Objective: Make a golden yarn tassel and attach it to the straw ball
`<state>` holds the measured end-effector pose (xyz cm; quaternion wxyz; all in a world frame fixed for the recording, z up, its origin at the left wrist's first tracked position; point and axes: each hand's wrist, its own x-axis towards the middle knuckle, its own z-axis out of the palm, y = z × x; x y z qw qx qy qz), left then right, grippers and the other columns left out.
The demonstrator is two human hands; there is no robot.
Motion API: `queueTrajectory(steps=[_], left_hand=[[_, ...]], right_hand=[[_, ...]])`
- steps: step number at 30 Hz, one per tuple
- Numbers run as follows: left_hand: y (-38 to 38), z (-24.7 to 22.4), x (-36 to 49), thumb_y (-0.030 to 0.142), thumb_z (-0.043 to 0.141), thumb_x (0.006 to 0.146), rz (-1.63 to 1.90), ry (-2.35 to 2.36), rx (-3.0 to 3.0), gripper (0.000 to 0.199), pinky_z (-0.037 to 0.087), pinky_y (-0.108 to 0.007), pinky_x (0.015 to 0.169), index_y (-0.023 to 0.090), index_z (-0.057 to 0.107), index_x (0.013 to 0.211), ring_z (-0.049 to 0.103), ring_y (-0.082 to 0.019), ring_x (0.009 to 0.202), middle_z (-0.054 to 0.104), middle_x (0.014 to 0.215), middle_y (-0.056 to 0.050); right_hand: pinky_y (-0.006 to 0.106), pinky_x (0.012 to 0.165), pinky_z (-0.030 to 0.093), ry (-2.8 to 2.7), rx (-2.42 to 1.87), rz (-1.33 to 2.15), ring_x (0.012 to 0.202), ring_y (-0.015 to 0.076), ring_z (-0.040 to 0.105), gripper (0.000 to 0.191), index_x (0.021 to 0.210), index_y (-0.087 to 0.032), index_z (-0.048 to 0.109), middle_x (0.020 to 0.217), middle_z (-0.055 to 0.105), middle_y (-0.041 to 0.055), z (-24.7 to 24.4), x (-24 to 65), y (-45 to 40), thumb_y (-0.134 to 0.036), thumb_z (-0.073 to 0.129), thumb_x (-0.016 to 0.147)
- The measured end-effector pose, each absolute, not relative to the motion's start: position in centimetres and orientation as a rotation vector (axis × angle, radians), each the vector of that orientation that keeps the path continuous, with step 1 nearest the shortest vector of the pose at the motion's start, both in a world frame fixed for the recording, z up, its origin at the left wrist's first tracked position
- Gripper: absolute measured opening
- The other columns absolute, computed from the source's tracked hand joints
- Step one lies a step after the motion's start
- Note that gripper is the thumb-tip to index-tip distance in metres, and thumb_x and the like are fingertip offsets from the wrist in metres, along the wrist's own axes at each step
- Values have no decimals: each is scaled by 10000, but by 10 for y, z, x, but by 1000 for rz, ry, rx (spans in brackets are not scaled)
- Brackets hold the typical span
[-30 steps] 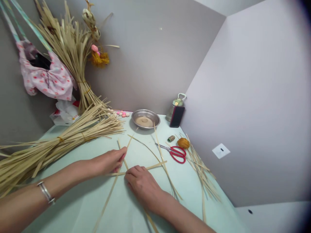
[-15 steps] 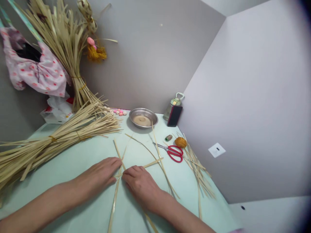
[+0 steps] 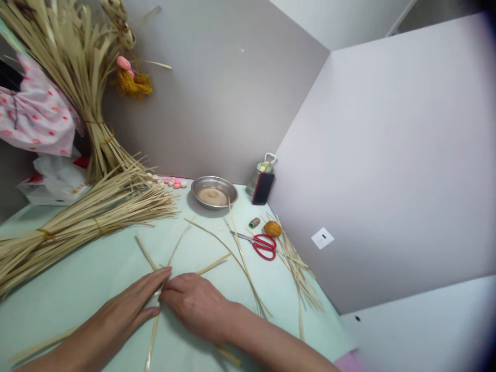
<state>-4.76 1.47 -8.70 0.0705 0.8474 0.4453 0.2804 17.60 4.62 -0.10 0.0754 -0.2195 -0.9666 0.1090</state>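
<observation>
Several pale flat straw strips (image 3: 153, 336) cross one another on the light green tabletop, fanning out from a point between my hands. My left hand (image 3: 135, 299) lies on edge beside that crossing, its fingers stretched out together and its thumb apart. Right next to it, my right hand (image 3: 194, 305) is closed, fingertips pinched on the strips at the crossing. The exact crossing is partly hidden by my fingers. Two more thin strips (image 3: 242, 258) lie crossed to the right of my right hand.
Red-handled scissors (image 3: 264, 247), a thread spool (image 3: 254, 222) and an orange-brown ball (image 3: 272, 229) lie right. Behind are a metal bowl (image 3: 214, 192), a phone (image 3: 263, 188) and a bottle (image 3: 253, 181). Straw bundles (image 3: 77, 222) cover the left; loose strips (image 3: 300, 268) edge the right.
The view has turned right. My left hand has tilted onto its edge, and both hands have moved closer together at the crossing. The strips' angles have shifted, with one now reaching out past my left forearm.
</observation>
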Motion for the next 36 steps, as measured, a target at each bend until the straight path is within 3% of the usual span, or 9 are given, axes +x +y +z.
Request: queueTrajectory(steps=[3, 8, 11, 18, 24, 29, 34, 36], left_hand=[[12, -88, -47, 389, 465, 981, 867, 1366, 2481, 614, 524, -333, 1023, 334, 201, 1532, 626, -238, 1238, 566, 1464, -59], [11, -79, -48, 411, 497, 968, 858, 1372, 2476, 497, 524, -288, 1025, 306, 386, 1442, 635, -220, 1225, 595, 1425, -42], [12, -82, -49, 418, 512, 960, 857, 1411, 2518, 447, 499, -323, 1062, 297, 483, 1389, 595, -233, 1268, 604, 1414, -44], [17, -104, -45, 374, 381, 1001, 911, 1361, 2695, 425, 504, -325, 1049, 253, 560, 1367, 613, -233, 1226, 669, 1340, -52], [15, -103, -42, 363, 352, 1009, 902, 1363, 2731, 441, 528, -289, 993, 241, 576, 1369, 662, -220, 1148, 696, 1304, -61], [12, -106, -42, 342, 350, 1013, 924, 1348, 2826, 429, 428, -349, 1099, 276, 550, 1387, 615, -222, 1224, 665, 1357, -41], [9, -100, -41, 241, 373, 991, 789, 1344, 2876, 387, 346, -410, 1144, 312, 639, 1262, 562, -228, 1290, 640, 1390, -32], [8, -96, -40, 238, 379, 984, 759, 1339, 2878, 396, 348, -407, 1138, 314, 612, 1296, 568, -225, 1284, 634, 1398, -32]], right_hand=[[259, 872, 433, -2777, -775, 415, 964, 162, 604, 112, 1032, -184, 606, 1030, 668, 47, 14, 189, 58, -197, 516, 966], [252, 758, 410, -2342, -1633, 372, 883, 151, 593, 108, 1010, -182, 617, 1018, 634, 48, 21, 241, 90, -174, 530, 947], [266, 689, 363, -2314, -1755, 380, 870, 183, 583, 149, 1012, -163, 633, 1016, 624, 71, 13, 264, 100, -139, 593, 870], [279, 689, 347, -2179, -1799, 620, 818, 185, 561, 118, 824, -164, 644, 840, 635, 55, 9, 278, 98, -92, 550, 813], [232, 474, 374, -1944, -1753, 1337, 473, 105, 483, 98, 785, -153, 617, 616, 615, 3, 14, 288, 84, -215, 542, 773], [199, 419, 375, -1661, -1631, 1751, 440, 69, 475, 253, 796, -143, 619, 660, 662, 8, 6, 272, 61, -383, 651, 724], [186, 381, 286, -1293, -1440, 2043, 407, 44, 459, 328, 757, -114, 644, 632, 675, 12, 11, 250, 60, -362, 813, 623], [185, 382, 268, -1256, -1405, 2084, 408, 44, 466, 337, 759, -112, 649, 633, 683, 18, 15, 243, 61, -348, 838, 611]])
